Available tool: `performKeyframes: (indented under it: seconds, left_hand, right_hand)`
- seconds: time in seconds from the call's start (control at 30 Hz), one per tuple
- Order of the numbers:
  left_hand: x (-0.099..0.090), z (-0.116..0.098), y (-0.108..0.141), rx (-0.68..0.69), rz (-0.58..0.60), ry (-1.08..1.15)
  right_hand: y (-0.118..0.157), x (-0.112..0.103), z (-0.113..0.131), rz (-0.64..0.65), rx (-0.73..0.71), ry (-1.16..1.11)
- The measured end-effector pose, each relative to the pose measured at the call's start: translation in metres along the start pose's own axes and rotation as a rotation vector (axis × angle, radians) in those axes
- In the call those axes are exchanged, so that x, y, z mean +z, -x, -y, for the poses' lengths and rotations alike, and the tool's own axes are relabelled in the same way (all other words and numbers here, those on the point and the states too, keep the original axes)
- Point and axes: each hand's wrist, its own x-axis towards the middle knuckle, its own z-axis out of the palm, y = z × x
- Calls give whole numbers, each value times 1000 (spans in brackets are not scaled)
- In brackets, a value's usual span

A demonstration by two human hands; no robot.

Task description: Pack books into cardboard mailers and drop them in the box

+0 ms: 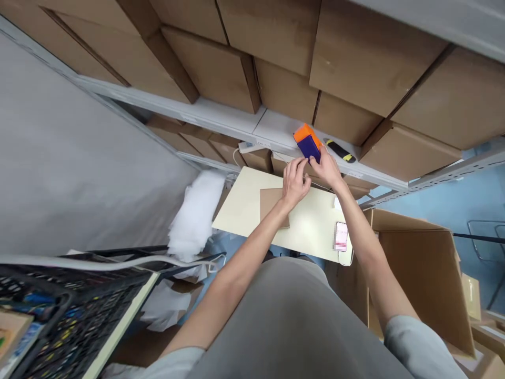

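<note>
My right hand [326, 167] is closed on a boxy orange and dark-blue thing [310, 146], its thumb along the lower edge. The thing is tilted and held at the shelf's front edge; its exact kind is unclear. Just left of it, my left hand [295, 183] has loosely bent fingers with the thumb apart. Its fingertips are close to the thing's lower corner; whether they touch it I cannot tell. Below my left hand, a flat brown cardboard piece [270, 205] lies on the pale table [236, 202], partly hidden by my forearm.
A black and yellow cutter [340, 151] lies on the shelf [236, 113] beneath stacked cartons [284, 89]. A phone [340, 236] rests at the table's right. White packing sheets [197, 210] hang at left, above a black crate [98, 310]. An open carton [418, 273] stands at right.
</note>
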Motion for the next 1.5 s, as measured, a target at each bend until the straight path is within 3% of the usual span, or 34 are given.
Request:
performKeyframes:
  seconds: [0.1,0.2,0.37,0.47,0.57,0.67,0.77,0.83,0.93,1.03,1.17,1.33,1.5]
  left_hand:
    - [-6,-12,-28,-2,-50,13]
    - [-8,-13,-31,11,-50,17]
    - [-9,9,-1,-58,-22,21]
    - [-11,38,33,-116,19,4]
    - [-14,78,87,-213,106,-36]
    - [-18,111,153,-364,243,-84]
    - [-19,125,210,-456,393,-121]
    - [-17,125,233,-454,476,-132]
    - [-11,119,247,-409,585,-124]
    - [-7,117,247,-381,651,-115]
    - [-7,120,248,-355,666,-149]
    - [-7,123,250,-319,670,-177]
    - [-6,121,245,-341,687,-168]
  right_hand:
    - [-50,-10,9,57,-77,201]
    - [-84,-3,12,128,-110,293]
    - [-116,18,9,132,-137,294]
    - [-112,27,6,35,-160,261]
    - [-72,49,-9,-117,-203,146]
    - [13,102,-32,-156,-78,-29]
    - [128,171,-39,-11,267,-229]
    - [199,209,-30,118,552,-411]
    - [267,241,-7,280,910,-677]
    - [286,254,13,361,1044,-842]
    - [266,271,24,341,900,-931]
    - [228,290,10,349,870,-970]
    - [239,278,0,301,936,-951]
